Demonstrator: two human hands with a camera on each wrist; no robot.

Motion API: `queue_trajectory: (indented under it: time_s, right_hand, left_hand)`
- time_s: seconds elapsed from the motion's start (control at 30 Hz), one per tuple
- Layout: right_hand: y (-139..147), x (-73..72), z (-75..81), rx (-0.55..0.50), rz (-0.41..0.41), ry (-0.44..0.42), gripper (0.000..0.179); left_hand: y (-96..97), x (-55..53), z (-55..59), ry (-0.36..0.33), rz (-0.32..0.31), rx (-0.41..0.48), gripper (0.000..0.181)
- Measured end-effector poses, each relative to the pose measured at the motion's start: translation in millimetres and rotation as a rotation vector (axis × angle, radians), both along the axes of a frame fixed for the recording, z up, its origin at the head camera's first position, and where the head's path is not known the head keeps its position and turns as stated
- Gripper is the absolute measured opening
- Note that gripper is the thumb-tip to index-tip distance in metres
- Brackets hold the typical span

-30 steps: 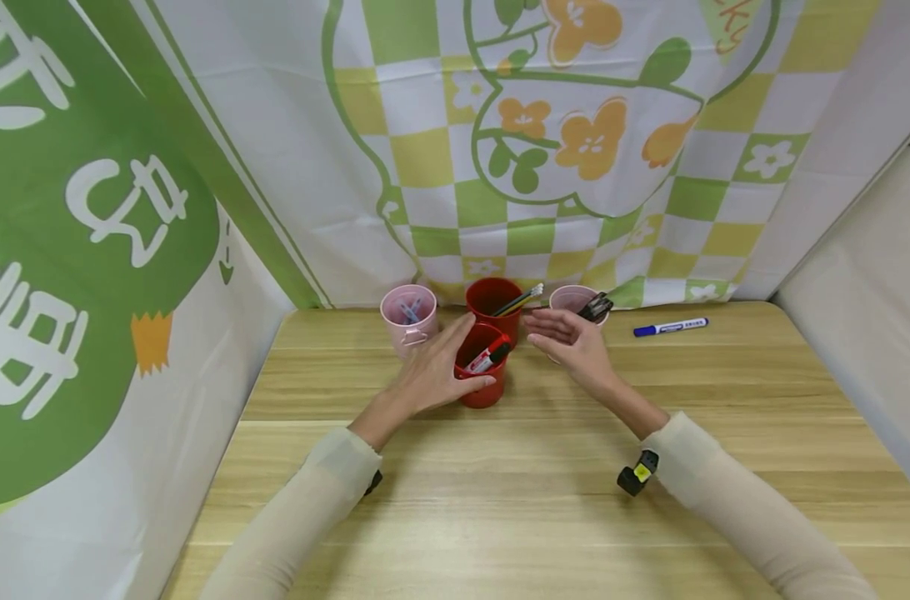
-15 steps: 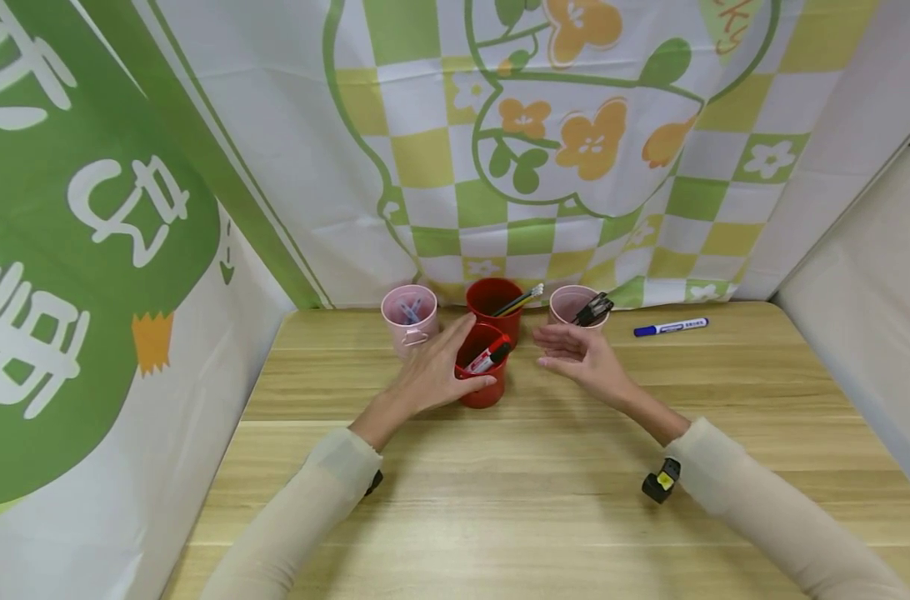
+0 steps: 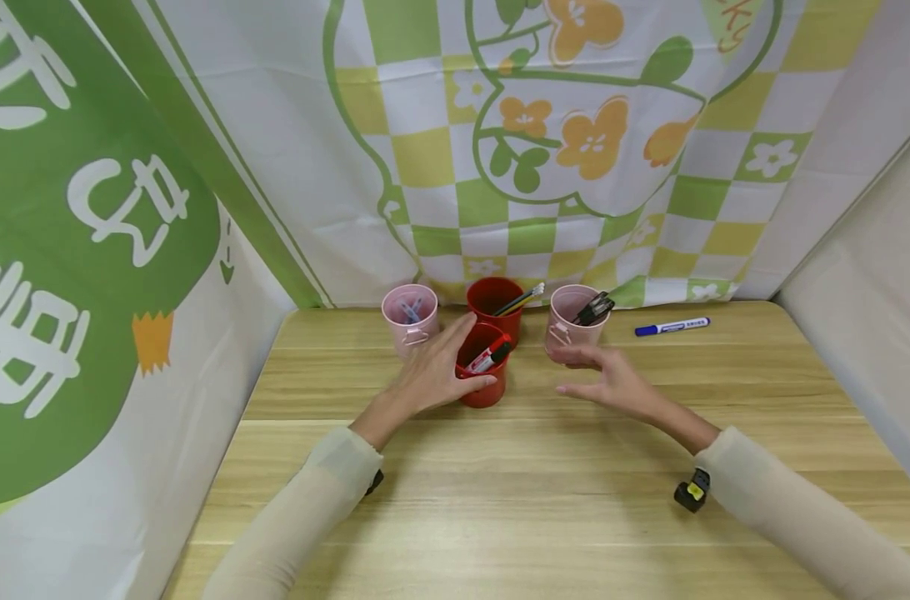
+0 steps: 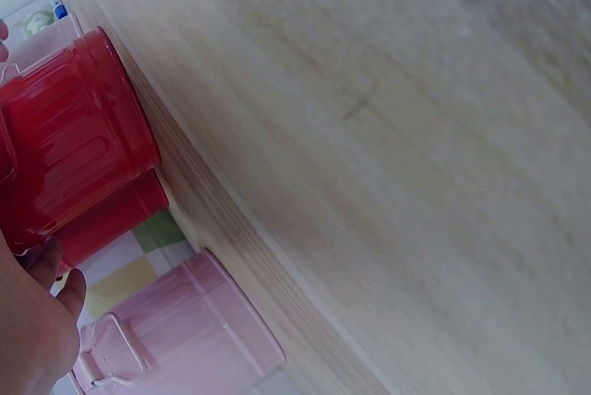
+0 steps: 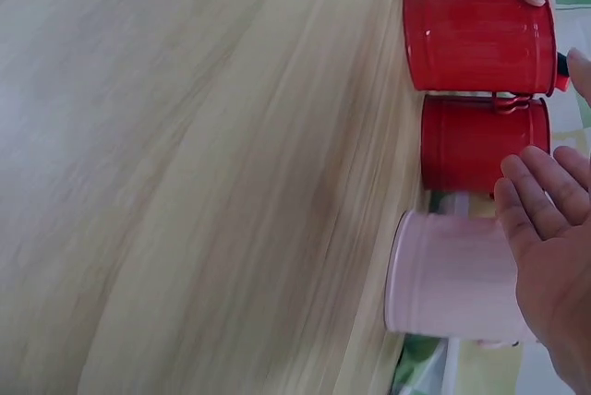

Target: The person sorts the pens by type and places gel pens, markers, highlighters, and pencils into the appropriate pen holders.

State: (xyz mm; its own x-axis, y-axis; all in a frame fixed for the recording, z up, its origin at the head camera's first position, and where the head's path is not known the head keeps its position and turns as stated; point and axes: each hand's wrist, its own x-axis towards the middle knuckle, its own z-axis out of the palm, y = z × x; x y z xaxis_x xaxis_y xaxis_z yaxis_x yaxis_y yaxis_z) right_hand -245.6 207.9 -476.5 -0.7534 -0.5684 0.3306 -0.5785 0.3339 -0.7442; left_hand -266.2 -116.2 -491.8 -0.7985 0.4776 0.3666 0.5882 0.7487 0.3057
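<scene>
My left hand (image 3: 428, 371) grips the front red bucket (image 3: 482, 395), fingers round its left side and thumb across its front near the rim. A red-and-black marker (image 3: 489, 357) leans inside that bucket. Behind it stands a second red bucket (image 3: 492, 293) holding several pencils (image 3: 521, 298). The right hand (image 3: 616, 385) is apart from the front red bucket, fingers extended and thumb spread, just in front of the right pink bucket (image 3: 588, 335). In the right wrist view its palm (image 5: 563, 270) shows nothing held. Whether its fingertips touch the pink bucket, I cannot tell.
A left pink bucket (image 3: 399, 332) contains blue pens (image 3: 411, 312). Black pens or clips (image 3: 593, 308) stick out of the right pink bucket. A blue marker (image 3: 672, 327) lies on the wooden table (image 3: 500, 517) at right. A patterned cloth (image 3: 530, 242) hangs behind the buckets.
The right hand has drawn away from the red buckets, toward the right and nearer the person, uncovering more of the right pink bucket. My left hand and the front red bucket have stayed put.
</scene>
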Motion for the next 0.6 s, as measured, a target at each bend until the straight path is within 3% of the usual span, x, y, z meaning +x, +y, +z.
queue_trajectory:
  time_s: [0.27,0.6]
  right_hand:
    - [19.7,4.2,-2.8,0.166,-0.026,0.135,0.054]
    - [38.9,8.0,-3.4,0.266,-0.046,0.212,0.061]
  left_hand:
    - [-0.2,0.2,1.2,-0.004,-0.003,0.003,0.105]
    - [-0.8,0.1,0.2,0.019,-0.018,0.013,0.104]
